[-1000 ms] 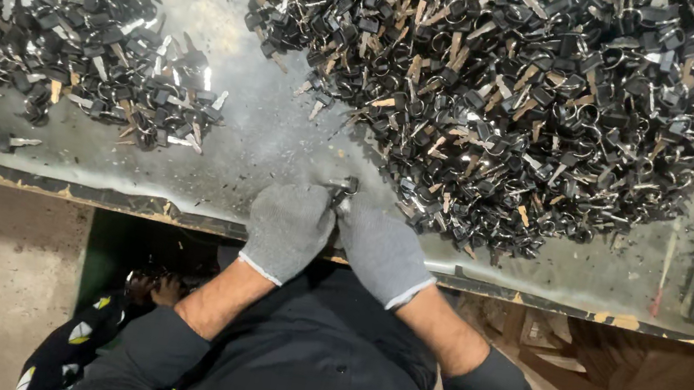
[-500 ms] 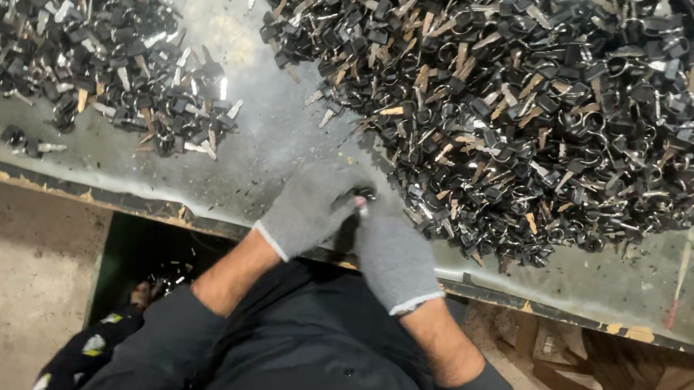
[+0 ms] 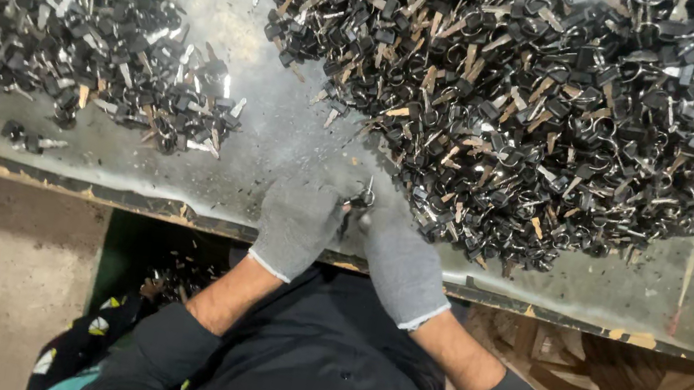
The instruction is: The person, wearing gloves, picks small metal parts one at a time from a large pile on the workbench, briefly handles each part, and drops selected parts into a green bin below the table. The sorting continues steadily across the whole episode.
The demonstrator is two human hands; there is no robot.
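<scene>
1. Head view is filled mostly by the grey, scuffed metal tabletop [image 3: 283, 136], which has slid slightly down and right in frame since a second ago, so more of its near edge is seen.
2. A large heap of black-headed keys with rings [image 3: 541, 105] is spread across the right; it has not visibly shrunk.
3. A smaller sorted pile of black-headed keys [image 3: 87, 50] lies well apart on the left, unchanged.
4. The grey-gloved left hand [image 3: 296, 226] and grey-gloved right hand [image 3: 402, 264] have stayed together at the near edge, both closed, fingertips pinching one item.
5. That small black key on a metal ring [image 3: 358, 198] is held between them, just beside the large heap, so the same piece appears to be in work.
</scene>
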